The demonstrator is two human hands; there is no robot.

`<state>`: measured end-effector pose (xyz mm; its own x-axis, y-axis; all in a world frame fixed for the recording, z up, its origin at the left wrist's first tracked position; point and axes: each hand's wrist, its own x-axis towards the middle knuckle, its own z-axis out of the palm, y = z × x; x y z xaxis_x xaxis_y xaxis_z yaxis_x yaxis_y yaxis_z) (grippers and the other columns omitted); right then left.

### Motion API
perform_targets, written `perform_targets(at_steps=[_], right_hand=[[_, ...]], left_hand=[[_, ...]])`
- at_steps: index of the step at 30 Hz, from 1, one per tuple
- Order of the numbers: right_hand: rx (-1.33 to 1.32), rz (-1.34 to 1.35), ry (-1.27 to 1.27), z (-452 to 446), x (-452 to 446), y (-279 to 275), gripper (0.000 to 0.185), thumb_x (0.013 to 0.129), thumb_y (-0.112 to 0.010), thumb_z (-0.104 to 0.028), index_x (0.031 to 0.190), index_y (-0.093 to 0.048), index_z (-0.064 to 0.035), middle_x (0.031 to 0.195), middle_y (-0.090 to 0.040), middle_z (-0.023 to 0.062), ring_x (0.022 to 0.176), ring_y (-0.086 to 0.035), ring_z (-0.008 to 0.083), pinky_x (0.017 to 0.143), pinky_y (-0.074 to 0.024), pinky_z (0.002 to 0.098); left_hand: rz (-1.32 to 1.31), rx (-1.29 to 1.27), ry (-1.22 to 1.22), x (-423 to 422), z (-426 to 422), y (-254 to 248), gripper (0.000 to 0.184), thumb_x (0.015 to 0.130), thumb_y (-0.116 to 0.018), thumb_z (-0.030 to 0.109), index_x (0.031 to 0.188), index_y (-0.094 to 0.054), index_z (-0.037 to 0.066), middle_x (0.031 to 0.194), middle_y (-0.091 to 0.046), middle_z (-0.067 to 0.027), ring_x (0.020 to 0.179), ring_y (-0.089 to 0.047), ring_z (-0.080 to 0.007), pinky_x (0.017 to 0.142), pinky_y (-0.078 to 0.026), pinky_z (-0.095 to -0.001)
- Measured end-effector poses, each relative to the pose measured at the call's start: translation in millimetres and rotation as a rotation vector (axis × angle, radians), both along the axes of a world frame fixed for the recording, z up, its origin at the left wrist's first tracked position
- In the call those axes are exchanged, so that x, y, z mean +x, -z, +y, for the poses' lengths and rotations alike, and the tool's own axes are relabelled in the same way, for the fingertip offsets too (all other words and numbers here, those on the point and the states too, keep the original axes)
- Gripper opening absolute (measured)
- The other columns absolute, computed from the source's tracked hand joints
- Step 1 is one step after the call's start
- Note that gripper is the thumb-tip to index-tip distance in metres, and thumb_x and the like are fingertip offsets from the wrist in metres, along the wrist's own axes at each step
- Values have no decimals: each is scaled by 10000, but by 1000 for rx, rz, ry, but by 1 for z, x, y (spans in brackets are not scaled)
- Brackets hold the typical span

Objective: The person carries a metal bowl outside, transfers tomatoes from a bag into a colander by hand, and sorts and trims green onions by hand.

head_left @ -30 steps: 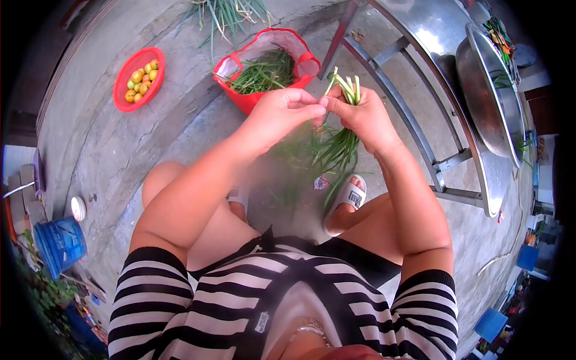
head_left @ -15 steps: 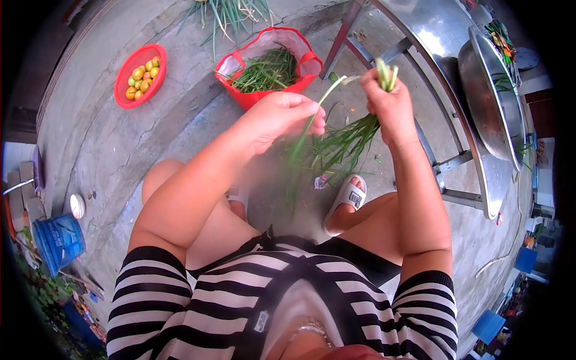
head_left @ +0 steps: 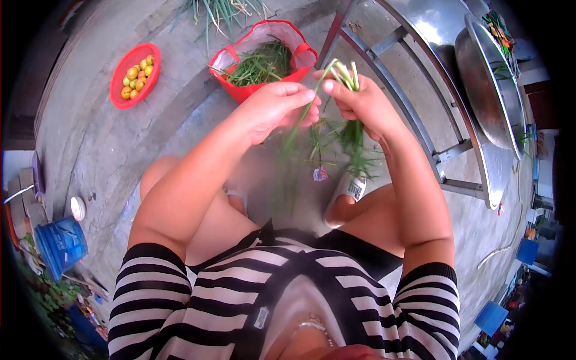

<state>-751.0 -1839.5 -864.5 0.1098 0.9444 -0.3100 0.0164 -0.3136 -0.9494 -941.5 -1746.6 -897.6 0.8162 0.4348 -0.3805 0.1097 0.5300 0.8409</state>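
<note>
My left hand pinches a thin garlic chive stalk between thumb and fingers, its lower leaves blurred as they hang. Close beside it, my right hand is closed around a bunch of garlic chives. The pale stem ends point up above the right hand and the green leaves hang down below it. Just beyond the hands, a red bag with a white lining stands open on the ground, holding a heap of long green leaves.
A red basket of yellow-green and orange fruits sits at left. Scallions lie at the top. A metal table with a large steel basin stands at right. A blue bucket is far left. Loose leaves lie between the feet.
My right hand has moved left and closer to my left hand, bringing the chive bunch with it. My left hand keeps its pinch on a stalk. The view has shifted slightly.
</note>
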Motion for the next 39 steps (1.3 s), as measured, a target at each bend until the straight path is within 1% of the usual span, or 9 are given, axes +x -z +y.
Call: perform_targets(at_steps=[5, 7, 11, 13, 16, 19, 24, 34, 39], right_hand=[[115, 629, 116, 11, -8, 9, 249, 991, -593, -276, 931, -627, -37, 625, -343, -73, 544, -282, 65, 512, -292, 243], [145, 668, 127, 15, -15, 9, 260, 984, -604, -296, 948, -631, -41, 633, -399, -57, 543, -336, 71, 508, -309, 238], [109, -87, 210, 17, -24, -1, 368, 933, -663, -404, 1037, -652, -52, 747, -589, 14, 632, -559, 128, 576, -459, 269], [83, -40, 146, 20, -20, 2, 442, 926, -658, -443, 1094, -631, -35, 853, -620, 35, 762, -606, 137, 713, -504, 299], [268, 182, 163, 29, -8, 16, 515, 953, -603, -470, 1201, -572, -20, 1026, -627, 41, 995, -579, 130, 903, -456, 310], [246, 150, 303, 24, 0, 15, 457, 978, -575, -432, 1195, -586, -29, 1009, -630, 39, 952, -584, 128, 869, -466, 294], [222, 63, 278, 17, 14, 14, 303, 1018, -528, -292, 1116, -627, -23, 956, -629, 19, 859, -573, 99, 787, -477, 249], [374, -136, 5, 15, 2, 14, 168, 997, -578, -169, 1045, -673, -39, 908, -637, -24, 809, -536, 60, 754, -456, 237], [341, -224, -179, 6, -11, 1, 209, 992, -596, -201, 1008, -661, -3, 875, -635, -14, 825, -536, 61, 777, -475, 259]], left_hand=[[-163, 174, 68, 11, -9, -1, 450, 996, -580, 378, 1261, -557, 15, 1180, -621, -79, 1079, -616, -165, 924, -519, -335], [-266, 39, 43, 19, -21, 6, 552, 958, -617, 458, 1232, -544, -15, 1081, -635, -87, 987, -602, -147, 859, -494, -322], [-164, 20, 204, 20, -25, 10, 487, 953, -637, 425, 1181, -551, 2, 985, -604, -61, 841, -589, -138, 767, -494, -300], [-122, 71, 294, 21, -22, 15, 418, 954, -650, 386, 1134, -564, 19, 865, -583, -26, 726, -565, -123, 693, -488, -279], [-238, -138, 91, 14, -8, 12, 293, 1004, -577, 323, 1097, -579, 46, 774, -484, 42, 668, -487, -79, 715, -503, -297], [-426, -472, -129, -2, 28, 2, 257, 1002, -577, 301, 989, -557, 45, 724, -496, 29, 666, -499, -92, 725, -508, -304], [-712, -589, -379, -36, 85, -18, 211, 984, -603, 244, 924, -538, 52, 667, -468, 17, 634, -460, -114, 717, -465, -295], [-816, -537, -491, -56, 104, -32, 302, 989, -589, 273, 780, -487, 80, 632, -416, 27, 596, -396, -121, 688, -450, -296], [-877, -551, -462, -57, 109, -27, 219, 990, -585, 230, 862, -511, 68, 638, -390, 37, 597, -382, -113, 691, -436, -301]])
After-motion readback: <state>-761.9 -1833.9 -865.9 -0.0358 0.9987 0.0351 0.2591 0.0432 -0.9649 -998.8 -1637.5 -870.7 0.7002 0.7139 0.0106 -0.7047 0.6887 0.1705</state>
